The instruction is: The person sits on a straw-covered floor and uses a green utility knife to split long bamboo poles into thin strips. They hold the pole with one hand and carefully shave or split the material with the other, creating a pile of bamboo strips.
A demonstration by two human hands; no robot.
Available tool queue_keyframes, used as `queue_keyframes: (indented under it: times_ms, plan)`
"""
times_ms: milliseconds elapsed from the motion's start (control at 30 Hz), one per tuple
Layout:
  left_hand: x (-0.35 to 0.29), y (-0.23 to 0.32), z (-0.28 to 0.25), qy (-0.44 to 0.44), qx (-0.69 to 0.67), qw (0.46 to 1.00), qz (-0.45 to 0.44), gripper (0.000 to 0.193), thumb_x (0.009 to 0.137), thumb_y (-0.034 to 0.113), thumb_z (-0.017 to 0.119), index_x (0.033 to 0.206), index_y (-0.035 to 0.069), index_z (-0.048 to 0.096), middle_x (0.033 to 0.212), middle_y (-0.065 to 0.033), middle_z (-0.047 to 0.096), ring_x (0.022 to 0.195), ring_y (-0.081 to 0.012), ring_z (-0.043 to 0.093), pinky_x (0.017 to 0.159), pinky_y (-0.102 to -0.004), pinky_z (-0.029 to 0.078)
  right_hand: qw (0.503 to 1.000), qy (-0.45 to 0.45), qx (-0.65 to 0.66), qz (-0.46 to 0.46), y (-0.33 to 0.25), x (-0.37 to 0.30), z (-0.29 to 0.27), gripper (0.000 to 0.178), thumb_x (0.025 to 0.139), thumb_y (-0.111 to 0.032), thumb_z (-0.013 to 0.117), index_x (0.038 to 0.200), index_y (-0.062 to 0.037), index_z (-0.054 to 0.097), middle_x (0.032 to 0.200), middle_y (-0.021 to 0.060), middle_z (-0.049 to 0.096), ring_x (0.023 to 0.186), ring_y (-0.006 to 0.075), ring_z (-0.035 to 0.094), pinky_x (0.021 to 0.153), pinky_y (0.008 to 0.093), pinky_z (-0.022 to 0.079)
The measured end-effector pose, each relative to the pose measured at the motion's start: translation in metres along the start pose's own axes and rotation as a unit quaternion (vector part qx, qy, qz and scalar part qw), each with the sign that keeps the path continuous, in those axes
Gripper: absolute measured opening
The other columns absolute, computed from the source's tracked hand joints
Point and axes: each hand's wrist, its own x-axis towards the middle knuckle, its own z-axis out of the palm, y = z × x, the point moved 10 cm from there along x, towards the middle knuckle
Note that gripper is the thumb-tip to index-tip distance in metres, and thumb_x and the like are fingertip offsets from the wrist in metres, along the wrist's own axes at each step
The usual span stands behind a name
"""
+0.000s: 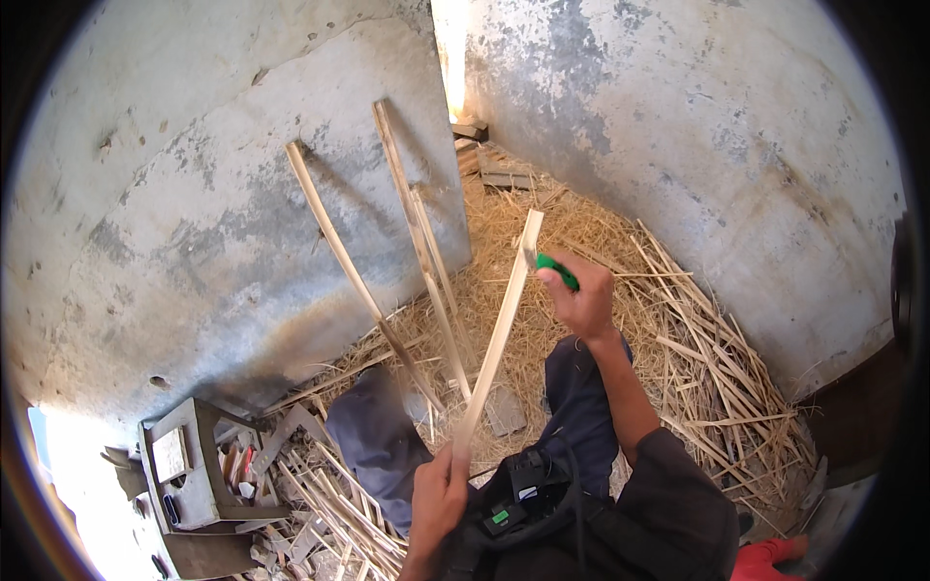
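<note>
My left hand (441,489) is closed around the lower end of a long, pale wooden strip (499,334). The strip slants up and away between my knees, its top end free. Near that top end, my right hand (584,298) grips a green-handled knife (558,272). Its blade, small and partly blurred, meets the strip's edge. Just left of the strip, several longer wooden sticks lean against the wall, among them a brownish one (412,218) and a paler one (334,242).
Straw-like shavings (581,223) cover the floor ahead. A heap of thin wooden strips (727,378) lies along the right wall; another bundle (334,504) lies at lower left beside a worn wooden box (199,484). Red cloth (760,560) shows at the lower right edge.
</note>
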Motion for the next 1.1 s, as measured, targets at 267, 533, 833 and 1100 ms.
queue_keyframes:
  times_ms: [267,533,833,1100]
  plan:
    - [-0.007,-0.013,-0.002,-0.036,-0.016,0.999,-0.005,0.033,0.112,0.027,0.057,0.098,-0.003,0.062,0.065,-0.0163,0.05,0.057,-0.0226,0.045,0.058,-0.0401,0.041,0.979,-0.037,-0.094,0.179,0.102,0.041,-0.033,0.048,0.106,-0.051,0.066,0.115,-0.0063,0.079,0.067,0.003,0.059,0.06,0.0135,0.055,0.059,0.0368,0.04]
    - [0.032,-0.012,-0.006,-0.014,-0.024,1.0,0.007,0.037,0.114,0.027,0.056,0.092,-0.002,0.061,0.07,-0.0011,0.051,0.07,-0.009,0.044,0.063,-0.0309,0.038,0.889,-0.121,0.31,0.316,0.035,-0.028,0.035,0.039,0.113,-0.036,0.059,0.129,-0.0032,0.074,0.071,-0.0046,0.052,0.056,0.0036,0.037,0.052,0.0236,0.03]
    - [0.041,-0.008,-0.01,-0.006,-0.047,0.999,0.001,0.02,0.102,0.018,0.075,0.102,-0.001,0.07,0.068,-0.0057,0.06,0.063,-0.0109,0.047,0.059,-0.0324,0.041,0.861,-0.169,0.382,0.292,-0.015,-0.042,0.06,0.035,0.114,-0.031,0.059,0.117,-0.0019,0.078,0.066,-0.0084,0.048,0.056,0.0007,0.038,0.053,0.0236,0.028]
    - [0.048,-0.024,-0.01,-0.079,-0.076,0.993,0.033,0.03,0.097,0.02,0.084,0.119,0.003,0.074,0.094,-0.0015,0.077,0.083,-0.0088,0.068,0.076,-0.027,0.055,0.888,-0.01,0.366,0.279,0.005,-0.031,0.033,0.032,0.112,-0.026,0.062,0.103,-0.0002,0.078,0.058,-0.0101,0.041,0.05,0.0011,0.032,0.049,0.0245,0.023]
